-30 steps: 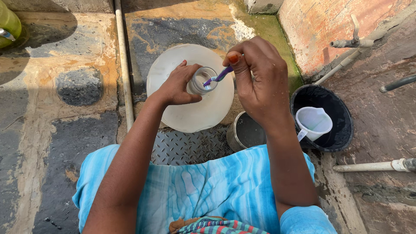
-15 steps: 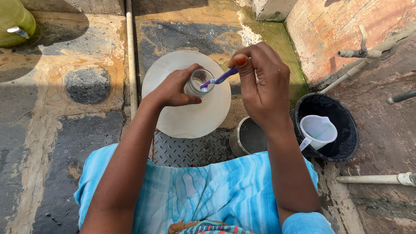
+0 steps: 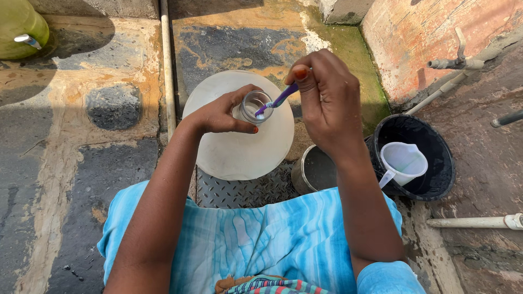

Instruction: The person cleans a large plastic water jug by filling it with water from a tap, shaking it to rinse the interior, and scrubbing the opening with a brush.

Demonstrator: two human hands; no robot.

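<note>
The left hand (image 3: 226, 115) is curled around a small clear glass jar (image 3: 251, 106), thumb and fingers wrapped on its side, holding it tilted with the open mouth facing the other hand. The right hand (image 3: 327, 100) is closed in a pinch on the handle of a purple and white toothbrush (image 3: 277, 100); the brush head is down inside the jar's mouth. The jar sits in the air just above a round, pale plastic lid or basin (image 3: 239, 144) that lies on the ground; which of the two it is, the view does not settle.

Beneath the pale round piece shows a patch of ridged metal plate (image 3: 239, 190). Right of it stands a dull metal pot (image 3: 315, 170), and beyond that a black bucket (image 3: 436, 174) with a white plastic jug (image 3: 403, 162) inside. Left of the round piece a thin pale pipe (image 3: 168, 71) runs across the stained, patchy concrete floor (image 3: 71, 179). Far left of it sits a green container (image 3: 19, 30). Below the round piece, blue striped cloth (image 3: 261, 239) covers the person's lap.
</note>
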